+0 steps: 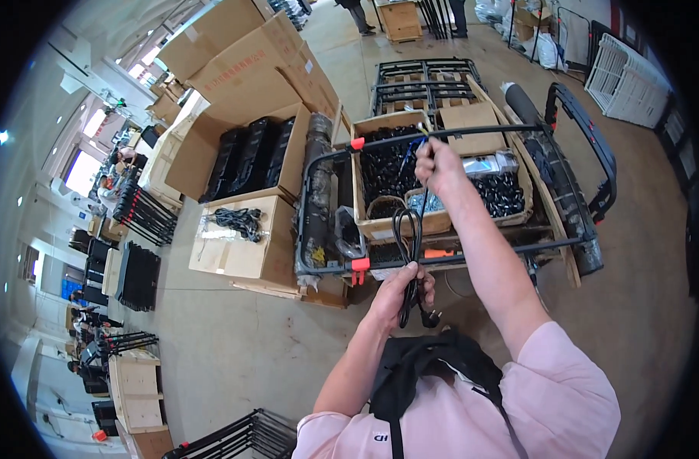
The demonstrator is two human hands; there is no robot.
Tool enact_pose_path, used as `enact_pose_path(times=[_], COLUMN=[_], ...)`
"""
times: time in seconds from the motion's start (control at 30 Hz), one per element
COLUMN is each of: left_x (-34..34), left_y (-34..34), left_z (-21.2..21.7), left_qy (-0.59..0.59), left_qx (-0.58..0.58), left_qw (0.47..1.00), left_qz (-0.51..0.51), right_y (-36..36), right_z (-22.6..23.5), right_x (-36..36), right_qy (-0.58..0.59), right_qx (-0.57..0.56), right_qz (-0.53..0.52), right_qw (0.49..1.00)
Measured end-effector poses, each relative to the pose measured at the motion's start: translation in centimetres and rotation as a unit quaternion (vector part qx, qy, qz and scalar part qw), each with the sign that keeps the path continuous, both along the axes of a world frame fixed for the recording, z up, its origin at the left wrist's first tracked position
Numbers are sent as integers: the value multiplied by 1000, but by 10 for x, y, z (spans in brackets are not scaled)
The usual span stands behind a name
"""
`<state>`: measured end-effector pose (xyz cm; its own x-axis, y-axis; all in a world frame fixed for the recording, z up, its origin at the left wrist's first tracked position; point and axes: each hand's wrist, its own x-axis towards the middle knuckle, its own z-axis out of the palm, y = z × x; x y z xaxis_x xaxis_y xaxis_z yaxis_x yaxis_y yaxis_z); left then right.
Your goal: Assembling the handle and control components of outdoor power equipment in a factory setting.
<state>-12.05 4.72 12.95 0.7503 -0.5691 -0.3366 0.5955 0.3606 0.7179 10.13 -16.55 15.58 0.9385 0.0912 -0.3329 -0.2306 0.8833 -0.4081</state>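
Observation:
My left hand (pixel 399 289) grips the lower end of a looped black power cable (pixel 408 233), with its plug (pixel 430 317) hanging just below the fist. My right hand (pixel 435 167) is raised higher and pinches the cable's upper end, stretching the loops between the two hands. Both hands are held over a black metal frame (pixel 456 134) with orange clips (pixel 357 143) that lies across wooden crates. A crate (pixel 386 164) right behind the cable is filled with black parts.
Large cardboard boxes (pixel 246 65) stand at the back left, one open with black items (pixel 250 153). A smaller box (pixel 238 249) carries a bundle of black cables (pixel 238 222). Black frames (pixel 139 275) are stacked at left. A white cage (pixel 625 80) stands far right. People work at far left.

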Motion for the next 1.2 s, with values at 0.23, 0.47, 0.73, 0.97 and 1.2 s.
enact_pose_path(times=[0.23,0.47,0.73,0.97,1.2], left_x=[-36,-68,-64,-27,-11], left_y=[38,119,249,255,228], left_z=[14,-40,38,101,83], left_qy=[-34,-199,-291,-501,-336], left_qx=[46,275,396,493,418], left_qw=[998,941,829,591,839], left_qz=[-16,-12,268,397,92], right_y=[-10,95,170,198,186], right_z=[42,83,92,60,42], right_x=[17,-57,-182,-216,-219], right_qy=[-30,-184,-252,-252,-284], right_qx=[-17,-154,-101,-90,-168], right_qz=[-62,65,314,458,500], right_qw=[997,969,910,848,801])
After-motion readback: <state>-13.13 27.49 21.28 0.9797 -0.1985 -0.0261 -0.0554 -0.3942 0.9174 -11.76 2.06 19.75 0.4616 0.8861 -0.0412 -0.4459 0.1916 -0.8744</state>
